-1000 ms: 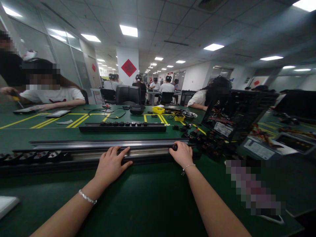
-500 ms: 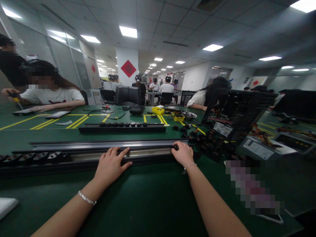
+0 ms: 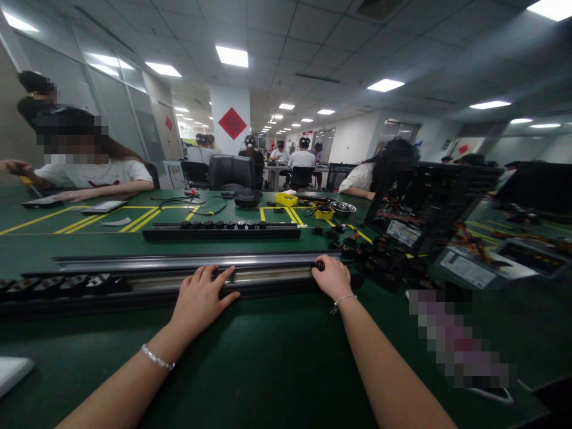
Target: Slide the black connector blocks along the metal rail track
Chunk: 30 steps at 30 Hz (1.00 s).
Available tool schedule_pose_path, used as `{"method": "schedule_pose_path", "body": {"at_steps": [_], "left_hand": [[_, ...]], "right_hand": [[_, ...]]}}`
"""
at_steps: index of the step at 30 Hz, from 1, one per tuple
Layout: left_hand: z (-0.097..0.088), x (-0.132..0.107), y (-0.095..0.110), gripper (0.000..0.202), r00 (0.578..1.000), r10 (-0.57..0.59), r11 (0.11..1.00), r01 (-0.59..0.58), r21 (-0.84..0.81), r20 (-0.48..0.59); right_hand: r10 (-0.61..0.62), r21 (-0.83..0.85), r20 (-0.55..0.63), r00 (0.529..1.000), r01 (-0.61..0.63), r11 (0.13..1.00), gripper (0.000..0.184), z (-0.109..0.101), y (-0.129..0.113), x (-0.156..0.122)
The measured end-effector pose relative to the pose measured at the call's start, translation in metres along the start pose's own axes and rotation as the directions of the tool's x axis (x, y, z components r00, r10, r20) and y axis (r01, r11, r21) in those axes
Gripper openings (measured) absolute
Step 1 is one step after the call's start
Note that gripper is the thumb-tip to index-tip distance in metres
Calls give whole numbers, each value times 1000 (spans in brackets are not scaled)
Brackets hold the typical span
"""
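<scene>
A long black and silver rail [image 3: 134,280] lies across the green table [image 3: 268,357] in front of me. My left hand [image 3: 199,301] rests flat on the rail's near edge, fingers stretched out. My right hand [image 3: 333,277] is closed at the rail's right end, pinching a small black part [image 3: 319,266] against it. Several small black parts [image 3: 67,283] sit in the rail at its left end. A heap of loose black parts [image 3: 379,259] lies just right of my right hand.
A second black rail [image 3: 221,231] with several parts lies further back. An open black computer case [image 3: 424,205] stands at the right. Yellow bins [image 3: 286,198] and cables sit mid-table. A person in a white shirt [image 3: 89,173] works at the far left; others sit beyond.
My right hand has shifted slightly leftward along the rail's end with the black part. My left hand has stayed put. A person at the far left has moved back.
</scene>
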State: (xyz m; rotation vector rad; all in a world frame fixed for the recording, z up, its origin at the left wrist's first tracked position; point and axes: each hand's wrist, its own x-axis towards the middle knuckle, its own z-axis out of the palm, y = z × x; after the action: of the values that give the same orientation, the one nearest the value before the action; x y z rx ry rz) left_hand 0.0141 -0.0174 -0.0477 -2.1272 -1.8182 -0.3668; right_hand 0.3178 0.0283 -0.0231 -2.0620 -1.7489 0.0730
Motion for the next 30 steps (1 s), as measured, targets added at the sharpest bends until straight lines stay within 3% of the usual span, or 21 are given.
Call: {"method": "schedule_pose_path", "body": {"at_steps": [30], "left_hand": [[0,0,0,60,1000,-3,1000,3,-20,-5]], "right_hand": [[16,-29,18,1000,-16,999,27,-5,22,12]]}}
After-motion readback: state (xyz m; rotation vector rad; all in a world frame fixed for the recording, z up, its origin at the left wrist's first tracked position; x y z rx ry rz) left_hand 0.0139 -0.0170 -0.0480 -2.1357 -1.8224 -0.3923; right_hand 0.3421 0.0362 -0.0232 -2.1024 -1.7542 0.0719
